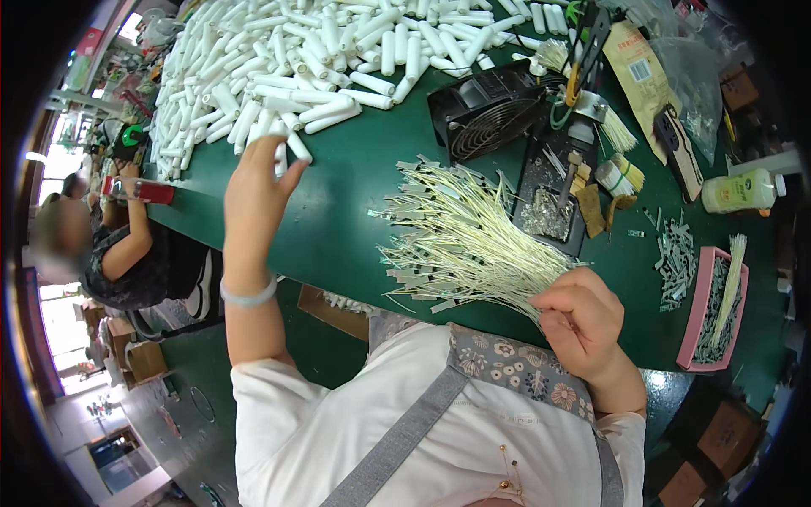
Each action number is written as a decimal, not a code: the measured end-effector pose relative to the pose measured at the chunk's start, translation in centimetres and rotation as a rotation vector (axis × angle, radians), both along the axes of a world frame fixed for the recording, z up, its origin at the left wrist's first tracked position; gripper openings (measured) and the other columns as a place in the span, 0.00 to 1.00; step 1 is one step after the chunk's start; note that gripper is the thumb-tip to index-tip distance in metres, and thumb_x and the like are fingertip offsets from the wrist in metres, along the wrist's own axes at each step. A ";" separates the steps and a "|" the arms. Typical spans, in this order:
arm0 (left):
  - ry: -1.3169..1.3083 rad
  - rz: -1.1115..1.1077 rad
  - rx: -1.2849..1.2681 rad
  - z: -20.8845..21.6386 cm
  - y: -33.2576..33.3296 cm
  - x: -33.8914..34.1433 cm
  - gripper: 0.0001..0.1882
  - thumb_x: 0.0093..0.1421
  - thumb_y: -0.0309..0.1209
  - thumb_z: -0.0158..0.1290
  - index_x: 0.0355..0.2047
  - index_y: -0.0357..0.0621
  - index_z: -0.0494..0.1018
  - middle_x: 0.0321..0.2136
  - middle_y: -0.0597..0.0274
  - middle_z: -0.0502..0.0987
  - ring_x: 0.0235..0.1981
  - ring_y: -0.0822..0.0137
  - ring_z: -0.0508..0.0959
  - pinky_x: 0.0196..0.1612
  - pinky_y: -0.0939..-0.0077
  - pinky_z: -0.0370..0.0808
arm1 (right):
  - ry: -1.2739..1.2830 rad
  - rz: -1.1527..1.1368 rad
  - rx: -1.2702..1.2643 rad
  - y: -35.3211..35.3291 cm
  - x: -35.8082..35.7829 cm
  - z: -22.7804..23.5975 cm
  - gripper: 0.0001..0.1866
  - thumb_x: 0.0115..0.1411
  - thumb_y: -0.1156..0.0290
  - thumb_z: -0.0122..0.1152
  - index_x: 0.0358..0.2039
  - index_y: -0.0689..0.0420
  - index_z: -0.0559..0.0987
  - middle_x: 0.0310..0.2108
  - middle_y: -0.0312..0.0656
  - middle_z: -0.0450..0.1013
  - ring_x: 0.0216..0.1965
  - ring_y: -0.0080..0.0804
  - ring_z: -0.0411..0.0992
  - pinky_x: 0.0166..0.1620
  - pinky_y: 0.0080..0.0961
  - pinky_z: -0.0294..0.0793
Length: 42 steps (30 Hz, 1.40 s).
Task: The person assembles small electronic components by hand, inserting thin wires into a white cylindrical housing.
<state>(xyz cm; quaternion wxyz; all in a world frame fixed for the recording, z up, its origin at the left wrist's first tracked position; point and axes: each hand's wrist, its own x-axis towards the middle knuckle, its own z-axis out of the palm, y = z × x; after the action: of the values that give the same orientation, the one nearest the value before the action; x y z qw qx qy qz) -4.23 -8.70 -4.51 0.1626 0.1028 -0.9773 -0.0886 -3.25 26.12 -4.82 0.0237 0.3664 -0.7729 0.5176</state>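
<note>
My left hand (256, 190) reaches to the near edge of a large pile of white tubes (321, 51), thumb and fingers apart. One short white tube (281, 159) shows between the thumb and fingers, and another tube (298, 147) lies just past them. My right hand (583, 317) is closed in a pinch at the near right end of a spread bundle of thin pale wires (473, 232). Small flat grey-green pieces sit on the wires' far ends. The wire ends at my right fingertips are partly hidden by the fingers.
Behind the wires stand a black fan (490, 110) and a soldering stand (547, 211). At right are a pink tray (687, 359) of small strips, loose strips (676, 266), and a white bottle (743, 193). A co-worker (127, 253) sits at left near a red-capped jar (139, 189).
</note>
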 end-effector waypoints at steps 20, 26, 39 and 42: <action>-0.612 -0.448 2.040 0.1 10.9 1.8 0.11 0.53 0.26 0.51 0.36 0.36 0.65 0.29 0.57 0.73 0.27 0.71 0.76 0.31 0.82 0.76 | 0.321 -0.166 0.023 -2.1 -0.3 -1.5 0.27 0.34 0.70 0.69 0.40 0.57 0.76 0.27 0.37 0.68 0.19 0.24 0.68 0.18 0.18 0.67; -0.849 -0.631 1.958 -0.8 13.4 1.5 0.12 0.56 0.31 0.50 0.34 0.34 0.64 0.27 0.56 0.73 0.24 0.73 0.75 0.26 0.85 0.72 | 0.218 -0.011 -0.062 -0.6 0.5 -2.9 0.19 0.37 0.73 0.68 0.34 0.55 0.78 0.30 0.40 0.69 0.20 0.24 0.68 0.18 0.14 0.65; -0.188 -0.689 0.751 -0.6 13.7 1.7 0.10 0.50 0.24 0.54 0.33 0.38 0.67 0.31 0.56 0.71 0.30 0.63 0.73 0.28 0.76 0.72 | 0.163 -0.015 -0.137 0.2 0.8 -2.2 0.15 0.39 0.76 0.66 0.30 0.57 0.74 0.30 0.43 0.72 0.22 0.30 0.71 0.21 0.19 0.71; -0.055 -0.555 0.225 -0.5 11.4 0.5 0.13 0.44 0.22 0.56 0.32 0.39 0.68 0.29 0.56 0.69 0.32 0.56 0.71 0.31 0.70 0.69 | 0.148 -0.112 -0.123 1.3 0.2 -2.8 0.16 0.38 0.77 0.65 0.30 0.59 0.73 0.26 0.42 0.72 0.22 0.32 0.71 0.23 0.21 0.70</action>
<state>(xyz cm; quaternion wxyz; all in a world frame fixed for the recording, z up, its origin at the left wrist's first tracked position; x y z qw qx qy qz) -3.74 2.70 -5.05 0.0931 -0.1485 -0.9561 -0.2348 -3.08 27.44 -7.62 0.1321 0.3578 -0.7551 0.5333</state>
